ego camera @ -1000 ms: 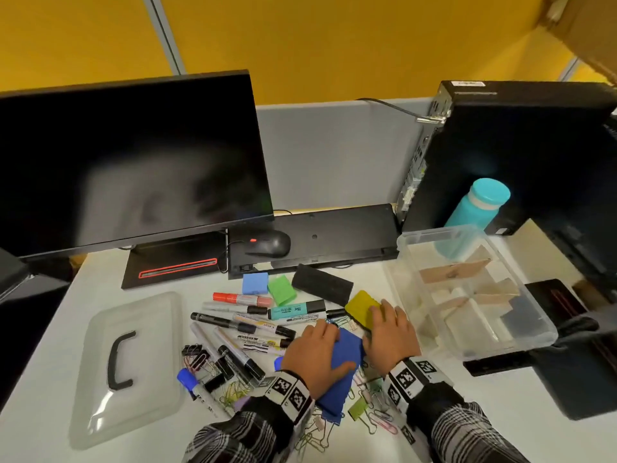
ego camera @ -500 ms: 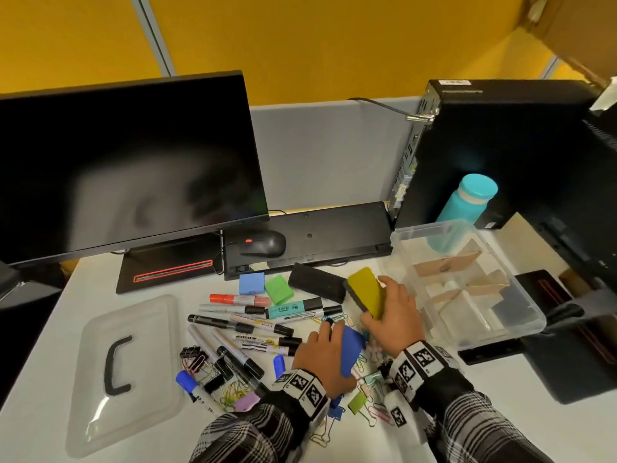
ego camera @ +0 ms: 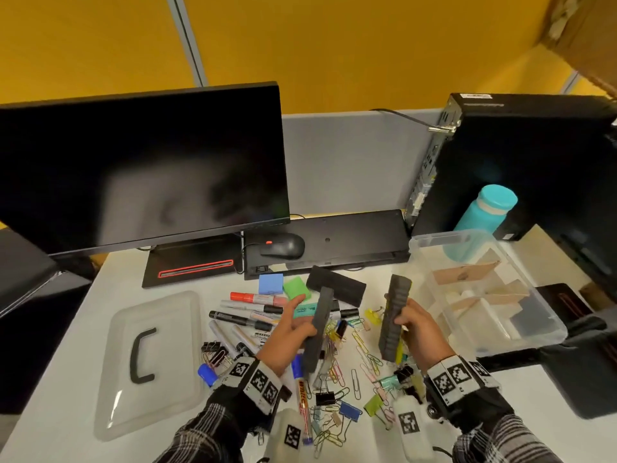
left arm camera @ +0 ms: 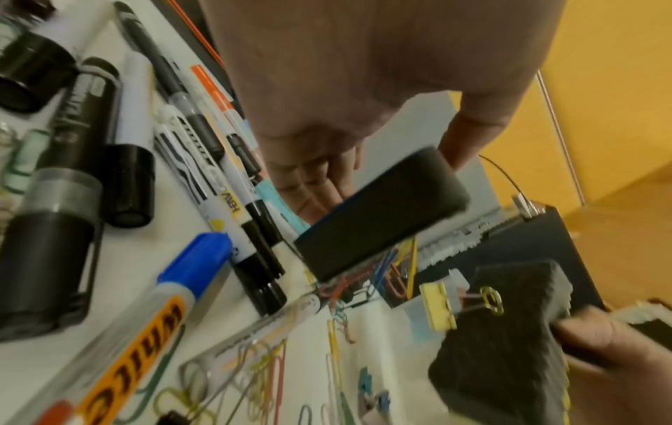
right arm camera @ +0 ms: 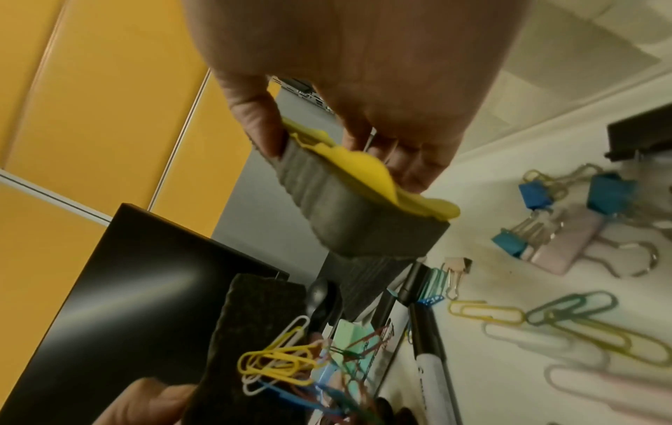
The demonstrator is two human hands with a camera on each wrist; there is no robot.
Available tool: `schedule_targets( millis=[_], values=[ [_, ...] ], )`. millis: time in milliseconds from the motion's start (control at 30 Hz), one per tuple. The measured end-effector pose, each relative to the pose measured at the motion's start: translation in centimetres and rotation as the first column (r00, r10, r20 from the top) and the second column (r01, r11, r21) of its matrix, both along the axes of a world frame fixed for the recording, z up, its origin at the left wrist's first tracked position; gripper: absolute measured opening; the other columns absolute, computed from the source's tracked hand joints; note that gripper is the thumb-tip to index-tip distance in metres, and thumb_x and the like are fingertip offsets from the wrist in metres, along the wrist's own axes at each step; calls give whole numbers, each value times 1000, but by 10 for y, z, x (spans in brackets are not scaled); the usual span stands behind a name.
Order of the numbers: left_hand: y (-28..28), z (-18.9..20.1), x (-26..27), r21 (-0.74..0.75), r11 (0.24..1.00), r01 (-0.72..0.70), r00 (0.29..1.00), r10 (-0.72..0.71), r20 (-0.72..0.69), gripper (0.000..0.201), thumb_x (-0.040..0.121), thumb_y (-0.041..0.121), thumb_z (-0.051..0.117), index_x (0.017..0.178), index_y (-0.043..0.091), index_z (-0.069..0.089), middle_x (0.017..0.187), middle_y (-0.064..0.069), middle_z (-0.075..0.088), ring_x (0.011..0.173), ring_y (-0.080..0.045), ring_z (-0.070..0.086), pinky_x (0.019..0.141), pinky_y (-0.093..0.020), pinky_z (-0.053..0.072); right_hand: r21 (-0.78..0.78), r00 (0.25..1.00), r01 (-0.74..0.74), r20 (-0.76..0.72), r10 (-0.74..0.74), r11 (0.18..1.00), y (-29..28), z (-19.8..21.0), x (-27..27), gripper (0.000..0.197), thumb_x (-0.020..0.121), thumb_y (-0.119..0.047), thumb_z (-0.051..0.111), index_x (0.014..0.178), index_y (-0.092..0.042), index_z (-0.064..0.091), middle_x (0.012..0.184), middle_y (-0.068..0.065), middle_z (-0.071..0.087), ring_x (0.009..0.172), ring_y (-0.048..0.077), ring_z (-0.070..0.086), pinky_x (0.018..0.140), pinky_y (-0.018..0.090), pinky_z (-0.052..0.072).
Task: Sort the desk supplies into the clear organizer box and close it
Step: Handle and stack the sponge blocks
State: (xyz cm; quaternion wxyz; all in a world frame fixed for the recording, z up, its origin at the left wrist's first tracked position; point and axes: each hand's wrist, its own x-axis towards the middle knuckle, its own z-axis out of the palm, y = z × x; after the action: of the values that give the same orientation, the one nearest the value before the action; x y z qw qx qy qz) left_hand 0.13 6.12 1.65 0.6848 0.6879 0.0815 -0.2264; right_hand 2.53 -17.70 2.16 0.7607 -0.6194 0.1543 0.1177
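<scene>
My left hand (ego camera: pixel 293 332) grips a blue-backed whiteboard eraser (ego camera: pixel 318 329) on edge above the desk, its dark felt (left arm camera: pixel 382 212) facing the camera and paper clips clinging to it. My right hand (ego camera: pixel 415 332) holds a yellow-backed eraser (ego camera: pixel 394 319) upright, thumb on the felt, fingers on the yellow back (right arm camera: pixel 349 169). Both erasers hang over the pile of paper clips (ego camera: pixel 364 355). The clear organizer box (ego camera: pixel 494 342) stands open at the right with cardboard dividers inside. Its lid (ego camera: pixel 150 362) lies flat at the left.
Markers (ego camera: pixel 247 319), binder clips (ego camera: pixel 349 411), a third black eraser (ego camera: pixel 335 285), blue (ego camera: pixel 270 284) and green (ego camera: pixel 295 287) blocks lie scattered mid-desk. Behind stand a monitor (ego camera: pixel 140 168), mouse (ego camera: pixel 283 246), keyboard (ego camera: pixel 350 235), computer tower (ego camera: pixel 521 162) and teal bottle (ego camera: pixel 484 212).
Both hands have lifted their erasers off the desk and turned them on edge, felt sides facing the camera. The hands moved apart. Paper clips came up stuck to the left eraser.
</scene>
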Motion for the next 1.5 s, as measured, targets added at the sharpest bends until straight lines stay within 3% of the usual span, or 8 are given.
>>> schedule_targets(
  millis=[100, 233, 367, 533, 733, 1133, 1367, 1500],
  values=[
    [13, 3, 2, -138, 986, -89, 993, 78, -85, 54, 87, 8, 47, 138, 21, 36, 106, -13, 57, 91, -26, 58, 86, -40, 50, 117, 999, -15, -39, 20, 993, 4, -4, -4, 50, 54, -17, 53, 102, -5, 56, 88, 9, 58, 83, 23, 52, 74, 35, 42],
    [22, 1, 1, -302, 933, -196, 978, 163, -131, 58, 76, 22, 53, 133, 14, 45, 115, -17, 55, 98, -30, 57, 88, -43, 48, 200, 995, -54, -70, 69, 978, 8, -8, -10, 55, 57, -23, 60, 108, -4, 59, 105, 11, 66, 81, 21, 63, 75, 36, 50],
    [25, -5, 6, -227, 958, -174, 978, 142, -150, 44, 90, 28, 52, 133, 19, 48, 118, -14, 58, 110, -31, 57, 95, -47, 47, -133, 985, -173, 3, 175, 976, 14, -5, -19, 47, 56, -35, 61, 100, -16, 56, 116, 16, 62, 101, 28, 59, 92, 44, 46],
    [23, -6, 15, -145, 980, -136, 980, 111, -168, 36, 95, 21, 48, 131, 16, 50, 110, -10, 64, 101, -23, 62, 80, -34, 51, -547, 931, -249, 93, 353, 800, 25, 3, -32, 46, 77, -17, 62, 113, -27, 35, 94, 2, 60, 84, 17, 61, 73, 34, 52],
    [12, -4, 19, -203, 966, -161, 976, 125, -180, 30, 95, 9, 41, 120, 12, 57, 97, -7, 71, 91, -20, 67, 75, -33, 52, -638, 822, -278, 229, 522, 718, 38, 14, -36, 53, 76, -24, 58, 122, -31, 32, 99, -12, 57, 85, 0, 60, 69, 13, 46],
    [5, 0, 25, -259, 941, -217, 968, 174, -179, 37, 93, 5, 31, 119, 12, 56, 104, -16, 64, 96, -29, 64, 79, -41, 55, -837, 610, -428, 10, 793, 340, 30, 7, -48, 70, 78, -48, 50, 139, -32, 19, 113, -8, 50, 92, 6, 49, 80, 21, 41],
    [3, -1, 16, -238, 945, -223, 959, 169, -227, 34, 92, 9, 36, 116, 8, 60, 110, -18, 66, 97, -28, 64, 78, -41, 53, -794, 601, -409, 137, 788, 450, 39, 23, -45, 83, 76, -39, 52, 144, -43, 4, 138, -17, 38, 117, 1, 45, 100, 24, 41],
    [-1, 2, 23, -258, 930, -261, 953, 206, -223, 36, 89, 14, 42, 121, 8, 59, 119, -24, 61, 102, -33, 62, 85, -45, 52, -801, 568, -416, 141, 811, 431, 54, 29, -43, 90, 78, -37, 55, 144, -45, -5, 137, -10, 38, 108, 6, 50, 93, 23, 44]
  ],
)
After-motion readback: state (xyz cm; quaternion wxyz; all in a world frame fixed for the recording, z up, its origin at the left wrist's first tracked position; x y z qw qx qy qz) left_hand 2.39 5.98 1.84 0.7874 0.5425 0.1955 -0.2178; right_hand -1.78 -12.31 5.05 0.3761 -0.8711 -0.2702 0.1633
